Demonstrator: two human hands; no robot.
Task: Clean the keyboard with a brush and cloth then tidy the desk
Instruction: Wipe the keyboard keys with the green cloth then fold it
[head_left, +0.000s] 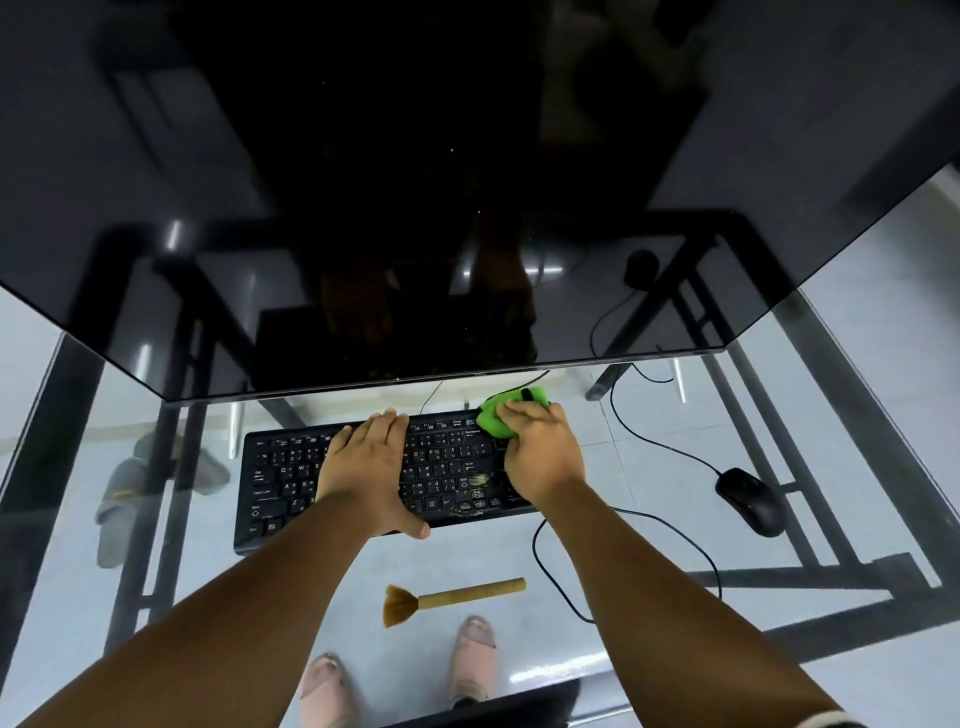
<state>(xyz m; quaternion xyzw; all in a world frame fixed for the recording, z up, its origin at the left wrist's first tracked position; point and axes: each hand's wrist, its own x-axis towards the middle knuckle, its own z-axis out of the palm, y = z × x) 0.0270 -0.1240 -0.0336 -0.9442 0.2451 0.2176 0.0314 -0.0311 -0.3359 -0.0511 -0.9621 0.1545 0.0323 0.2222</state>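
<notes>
A black keyboard (291, 478) lies on the glass desk (649, 457) just below the monitor. My left hand (371, 467) rests flat on the middle of the keys, fingers spread, holding nothing. My right hand (540, 457) presses a bright green cloth (506, 410) onto the keyboard's far right corner. Some pale dust shows on the keys near the right wrist. A brush (452, 600) with a tan handle and brown bristles lies on the glass in front of the keyboard, bristles pointing left.
A large dark monitor (415, 208) overhangs the back of the desk. A black mouse (750, 501) sits to the right, its cable (675, 452) looping over the glass. Through the glass I see the black desk frame, my feet and slippers (119, 499) on the floor.
</notes>
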